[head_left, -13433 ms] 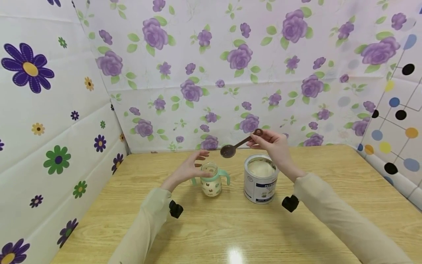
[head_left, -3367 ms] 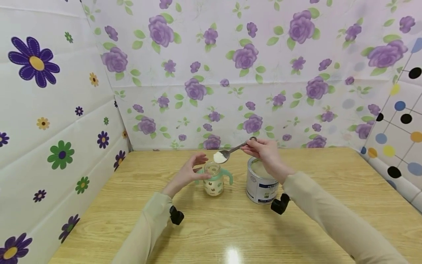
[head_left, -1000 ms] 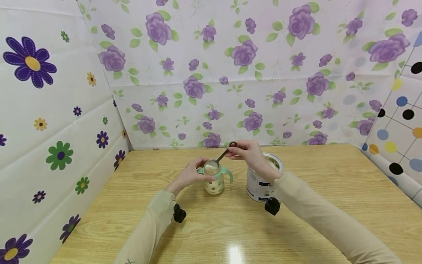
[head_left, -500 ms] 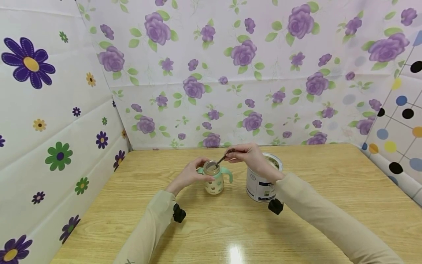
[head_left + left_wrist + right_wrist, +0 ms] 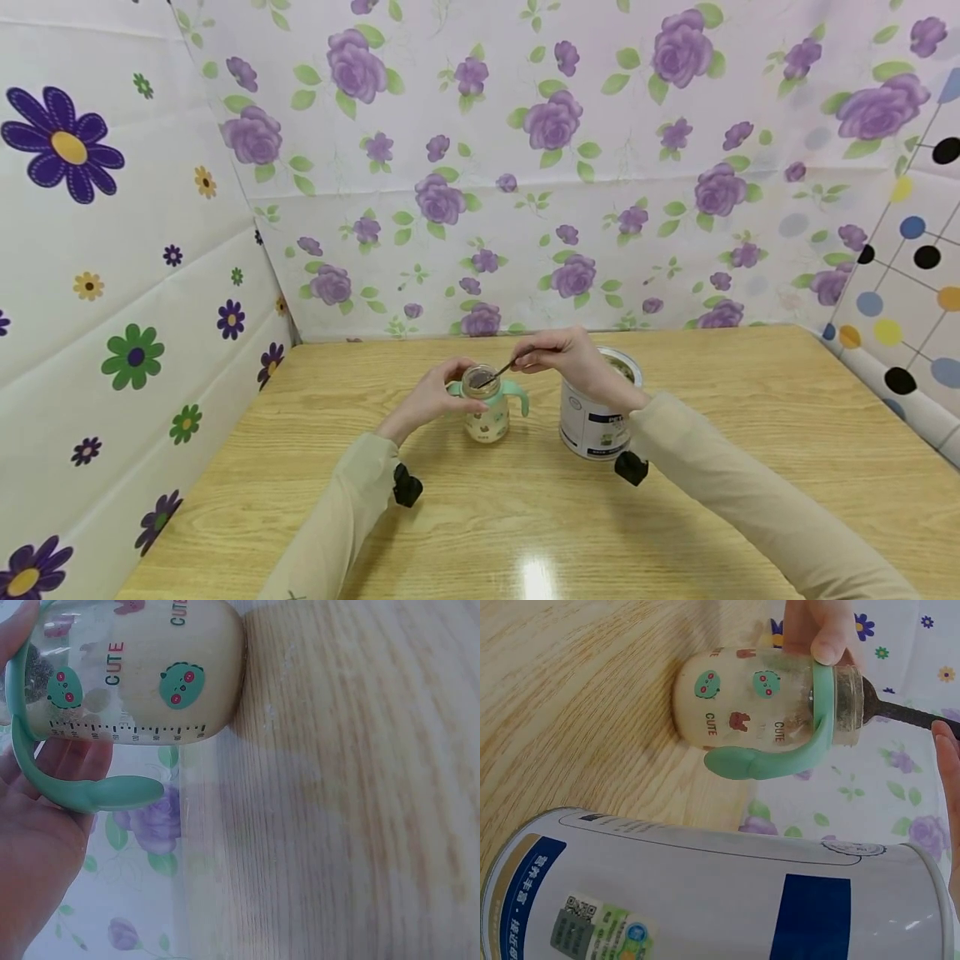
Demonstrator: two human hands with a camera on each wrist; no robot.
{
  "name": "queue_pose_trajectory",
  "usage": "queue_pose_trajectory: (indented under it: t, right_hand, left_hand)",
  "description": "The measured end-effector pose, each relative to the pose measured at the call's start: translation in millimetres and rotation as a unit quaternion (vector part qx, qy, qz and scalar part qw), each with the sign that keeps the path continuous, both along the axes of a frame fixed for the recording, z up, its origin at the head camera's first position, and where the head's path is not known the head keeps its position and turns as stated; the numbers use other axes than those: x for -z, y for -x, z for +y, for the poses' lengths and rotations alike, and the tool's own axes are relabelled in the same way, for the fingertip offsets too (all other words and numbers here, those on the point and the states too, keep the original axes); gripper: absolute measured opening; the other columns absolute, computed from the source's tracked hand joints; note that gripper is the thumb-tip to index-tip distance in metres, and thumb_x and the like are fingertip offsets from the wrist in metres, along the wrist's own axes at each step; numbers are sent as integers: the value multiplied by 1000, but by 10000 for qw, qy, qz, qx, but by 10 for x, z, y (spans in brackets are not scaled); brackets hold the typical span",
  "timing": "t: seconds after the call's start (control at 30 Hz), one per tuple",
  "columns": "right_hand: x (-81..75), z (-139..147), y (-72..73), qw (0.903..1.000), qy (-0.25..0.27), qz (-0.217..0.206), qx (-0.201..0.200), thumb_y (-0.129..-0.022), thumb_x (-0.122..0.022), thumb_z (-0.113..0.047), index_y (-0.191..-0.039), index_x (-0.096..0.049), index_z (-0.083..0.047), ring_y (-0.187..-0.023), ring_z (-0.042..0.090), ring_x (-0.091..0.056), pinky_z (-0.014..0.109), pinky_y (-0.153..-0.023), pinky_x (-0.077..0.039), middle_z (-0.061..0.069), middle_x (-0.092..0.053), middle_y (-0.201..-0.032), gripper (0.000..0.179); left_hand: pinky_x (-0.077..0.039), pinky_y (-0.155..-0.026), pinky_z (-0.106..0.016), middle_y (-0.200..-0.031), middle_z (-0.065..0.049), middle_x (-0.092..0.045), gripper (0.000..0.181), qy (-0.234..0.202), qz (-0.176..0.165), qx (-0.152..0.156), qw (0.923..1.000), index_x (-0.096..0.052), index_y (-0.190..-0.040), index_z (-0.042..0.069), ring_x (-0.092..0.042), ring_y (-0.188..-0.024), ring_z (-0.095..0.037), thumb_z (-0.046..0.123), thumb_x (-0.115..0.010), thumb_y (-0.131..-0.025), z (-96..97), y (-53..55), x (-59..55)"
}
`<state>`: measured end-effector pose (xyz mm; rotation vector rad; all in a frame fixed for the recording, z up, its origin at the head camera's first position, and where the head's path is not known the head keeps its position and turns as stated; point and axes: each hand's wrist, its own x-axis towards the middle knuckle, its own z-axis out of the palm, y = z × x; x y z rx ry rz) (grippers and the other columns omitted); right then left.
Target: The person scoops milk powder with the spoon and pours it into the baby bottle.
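Note:
A clear baby bottle [image 5: 486, 427] with green handles stands upright on the table, pale contents showing through its printed wall in the left wrist view. My left hand [image 5: 435, 397] grips it round the collar, thumb in front and fingers behind. My right hand [image 5: 568, 357] pinches the handle of a dark brown scoop [image 5: 508, 367]. The scoop's bowl is tipped down inside the bottle's open mouth; in the right wrist view its handle [image 5: 911, 716] slants out past the rim. Right of the bottle is an open can [image 5: 588, 427], partly behind my right wrist.
The wooden table [image 5: 465, 525] reaches to a floral cloth backdrop [image 5: 375, 242] behind and patterned side walls. A black wrist camera [image 5: 632, 468] hangs below my right wrist, close to the can, and another [image 5: 407, 485] below the left.
Earlier the scoop was over the bottle, first without visible powder, later heaped with white powder. It has since tipped into the mouth, and its handle has lowered. My left hand has closed on the bottle.

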<state>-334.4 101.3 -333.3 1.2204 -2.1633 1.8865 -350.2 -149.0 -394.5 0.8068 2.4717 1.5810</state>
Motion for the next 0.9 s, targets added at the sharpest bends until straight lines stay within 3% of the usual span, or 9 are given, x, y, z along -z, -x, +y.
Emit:
queue_pose_trajectory:
  t: [0.33, 0.9]
  right_hand:
    - [-175, -20, -175, 10000, -15, 46, 35, -86, -50, 14, -97, -62, 14, -83, 39, -60, 44, -72, -48, 25, -62, -89, 17]
    - [-181, -21, -187, 9991, -158, -393, 28, -88, -50, 9, -106, -60, 12, -87, 32, -61, 43, -75, -48, 23, -62, -94, 20]
  left_hand:
    - [-40, -85, -40, -108, -1, -57, 53, 26, 88, 12, 10000, -55, -116, 13, -50, -101, -18, 21, -80, -70, -3, 0, -14]
    - [-40, -84, -39, -108, -2, -57, 51, -27, 41, 113, 9999, -55, -115, 12, -51, -101, -18, 19, -79, -71, -3, 3, -6]
